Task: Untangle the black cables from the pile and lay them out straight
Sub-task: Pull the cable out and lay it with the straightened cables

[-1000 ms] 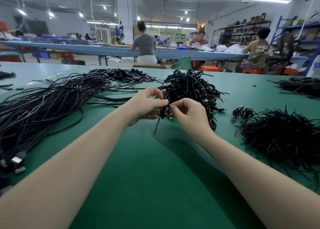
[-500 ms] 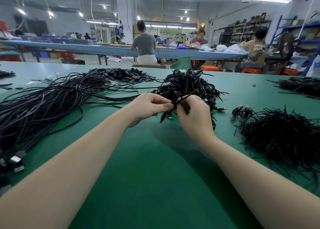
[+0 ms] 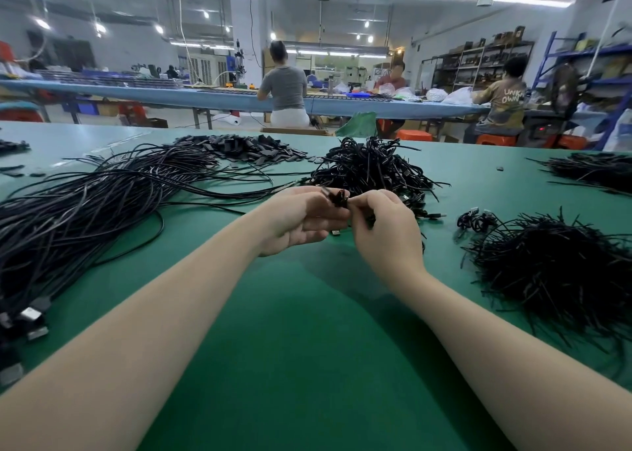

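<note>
Both hands pinch the same small bundle of black cable (image 3: pixel 338 198), the left hand (image 3: pixel 301 218) from the left with thumb and fingertips closed on it, the right hand (image 3: pixel 386 226) from the right with its fingers curled over it, so each grip is pressed shut on the cable. The bundle is held up off the green worktop (image 3: pixel 307 331), just in front of the tangled pile (image 3: pixel 372 172), and it is too bunched to give a clear long axis; a short end sticks up and to the left from between the fingertips. A metal plug (image 3: pixel 337 233) hangs just below the hands. Both forearms reach straight out from the near edge and converge at the middle, the left palm turned partly upward, the right hand showing its back. To the left, a thick sheaf of long cables (image 3: pixel 85 211) lies stretched across the worktop, running from far centre toward the near left, where its plugs (image 3: pixel 32 317) lie together. On the right sits a bristly heap of short black ties (image 3: pixel 561 273), with a small coiled cable (image 3: pixel 477 219) beside it. Flat black pieces (image 3: pixel 239 148) are heaped behind the sheaf. Beyond, three people sit at a long blue bench (image 3: pixel 212 95).
</note>
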`<state>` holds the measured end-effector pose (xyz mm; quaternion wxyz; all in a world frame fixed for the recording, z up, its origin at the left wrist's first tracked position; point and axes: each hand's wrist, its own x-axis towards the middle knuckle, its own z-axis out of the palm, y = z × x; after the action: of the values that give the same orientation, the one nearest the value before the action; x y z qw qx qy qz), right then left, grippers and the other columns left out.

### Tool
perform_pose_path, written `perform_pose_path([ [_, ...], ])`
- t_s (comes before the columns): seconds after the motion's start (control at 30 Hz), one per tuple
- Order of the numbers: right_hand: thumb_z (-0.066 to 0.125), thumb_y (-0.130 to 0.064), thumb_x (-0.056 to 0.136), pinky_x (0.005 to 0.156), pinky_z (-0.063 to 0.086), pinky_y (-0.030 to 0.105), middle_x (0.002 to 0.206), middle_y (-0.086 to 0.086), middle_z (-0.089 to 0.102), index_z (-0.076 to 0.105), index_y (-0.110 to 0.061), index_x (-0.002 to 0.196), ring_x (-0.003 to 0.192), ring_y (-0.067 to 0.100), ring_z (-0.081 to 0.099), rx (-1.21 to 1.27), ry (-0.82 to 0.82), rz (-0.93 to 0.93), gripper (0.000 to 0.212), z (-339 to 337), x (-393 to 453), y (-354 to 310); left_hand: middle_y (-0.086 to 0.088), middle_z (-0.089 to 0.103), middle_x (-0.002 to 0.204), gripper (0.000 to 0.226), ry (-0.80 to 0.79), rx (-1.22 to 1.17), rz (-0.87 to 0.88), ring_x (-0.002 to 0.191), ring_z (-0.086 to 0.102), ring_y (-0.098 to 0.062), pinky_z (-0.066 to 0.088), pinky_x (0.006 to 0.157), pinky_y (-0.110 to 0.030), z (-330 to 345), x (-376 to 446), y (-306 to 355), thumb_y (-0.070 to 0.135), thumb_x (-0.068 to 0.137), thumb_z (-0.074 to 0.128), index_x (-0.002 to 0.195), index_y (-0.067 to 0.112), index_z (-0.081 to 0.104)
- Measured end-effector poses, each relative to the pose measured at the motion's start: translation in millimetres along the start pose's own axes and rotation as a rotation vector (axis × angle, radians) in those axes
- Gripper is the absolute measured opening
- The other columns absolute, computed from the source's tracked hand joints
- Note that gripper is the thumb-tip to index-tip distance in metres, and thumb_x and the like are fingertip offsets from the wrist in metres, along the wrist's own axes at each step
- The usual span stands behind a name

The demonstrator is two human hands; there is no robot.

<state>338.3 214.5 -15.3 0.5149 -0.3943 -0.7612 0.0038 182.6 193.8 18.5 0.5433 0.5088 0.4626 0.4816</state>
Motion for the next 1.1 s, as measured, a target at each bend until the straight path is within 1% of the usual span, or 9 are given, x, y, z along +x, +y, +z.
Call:
perform_pose_path([
  [0.2,0.059,-0.017,0.093,0.073,0.048,0.042,0.094,0.003,0.066,0.069,-0.011,0.094,0.081,0.025,0.060,0.054,-0.025,0.038,0.012,2.2,-0.9,-0.4,0.006,0.067,0.072,0.045,0.048,0.251,0.194,0.065,0.060,-0.007,0.050,0.062,-0.016,-7.2,5.8,-13.4,-0.013,0.083,0.057,0.097,0.028,0.071],
  [0.33,0.059,-0.012,0.092,0.074,0.047,0.036,0.092,0.003,0.065,0.069,-0.009,0.095,0.082,0.020,0.059,0.078,-0.047,0.029,0.011,4.5,-1.9,-3.1,0.002,0.069,0.076,0.027,0.088,0.219,0.265,0.075,0.063,-0.006,0.051,0.074,-0.012,-9.3,5.6,-17.5,-0.005,0.081,0.069,0.091,0.020,0.072],
  [0.47,0.057,-0.008,0.093,0.074,0.043,0.024,0.091,0.004,0.064,0.068,-0.005,0.095,0.086,0.018,0.057,0.114,-0.056,0.019,0.012,4.5,-0.6,-5.8,0.005,0.068,0.090,0.018,0.175,0.278,0.221,0.079,0.060,-0.007,0.051,0.065,-0.015,-8.1,6.7,-16.2,0.026,0.085,0.071,0.101,0.027,0.063],
  [0.57,0.057,-0.006,0.092,0.074,0.045,0.034,0.089,0.007,0.064,0.068,-0.003,0.092,0.082,0.024,0.059,0.095,-0.030,-0.023,0.012,3.4,0.1,-6.4,0.005,0.067,0.072,0.038,0.159,0.111,0.125,0.058,0.059,-0.007,0.049,0.052,-0.019,-1.1,5.6,-12.8,0.026,0.089,0.067,0.121,0.022,0.047],
  [0.63,0.058,-0.003,0.091,0.069,0.047,0.042,0.085,0.011,0.064,0.069,0.000,0.091,0.075,0.033,0.059,0.040,-0.005,-0.103,0.011,1.5,-0.1,-7.7,0.007,0.063,0.056,0.034,0.178,0.038,0.047,0.045,0.056,-0.008,0.045,0.042,-0.019,3.4,4.5,-9.0,0.025,0.090,0.065,0.117,0.028,0.044],
  [0.73,0.061,0.000,0.086,0.066,0.045,0.036,0.079,0.012,0.063,0.068,0.000,0.086,0.066,0.034,0.058,-0.112,0.032,-0.241,0.007,-0.3,-1.0,-8.8,0.006,0.054,0.050,0.003,0.120,-0.068,-0.083,0.039,0.048,-0.005,0.038,0.036,-0.014,7.6,2.7,-3.2,0.023,0.093,0.058,0.093,0.025,0.056],
  [0.83,0.059,-0.004,0.088,0.066,0.040,0.035,0.077,0.009,0.063,0.067,-0.001,0.082,0.065,0.033,0.057,-0.146,0.083,-0.224,0.011,0.1,-0.7,-9.0,0.006,0.060,0.056,0.012,0.035,-0.166,-0.088,0.045,0.056,-0.003,0.043,0.039,-0.015,5.4,3.3,-3.8,0.022,0.094,0.055,0.084,0.019,0.061],
  [1.0,0.059,-0.009,0.092,0.072,0.044,0.041,0.083,0.007,0.065,0.068,-0.004,0.087,0.074,0.030,0.058,-0.036,0.071,-0.088,0.011,-0.9,-1.7,-1.8,-0.004,0.066,0.092,0.042,-0.040,-0.038,0.037,0.084,0.066,-0.014,0.053,0.064,-0.018,1.4,2.3,-13.5,-0.008,0.091,0.047,0.112,0.024,0.066],
  [1.1,0.060,-0.009,0.092,0.071,0.047,0.048,0.084,0.009,0.065,0.069,-0.003,0.089,0.074,0.030,0.059,0.006,0.052,-0.074,0.011,-0.6,-0.8,-1.6,-0.003,0.067,0.087,0.039,0.023,0.042,0.134,0.079,0.061,-0.012,0.050,0.061,-0.015,0.8,4.1,-20.0,-0.009,0.087,0.059,0.113,0.018,0.068],
])
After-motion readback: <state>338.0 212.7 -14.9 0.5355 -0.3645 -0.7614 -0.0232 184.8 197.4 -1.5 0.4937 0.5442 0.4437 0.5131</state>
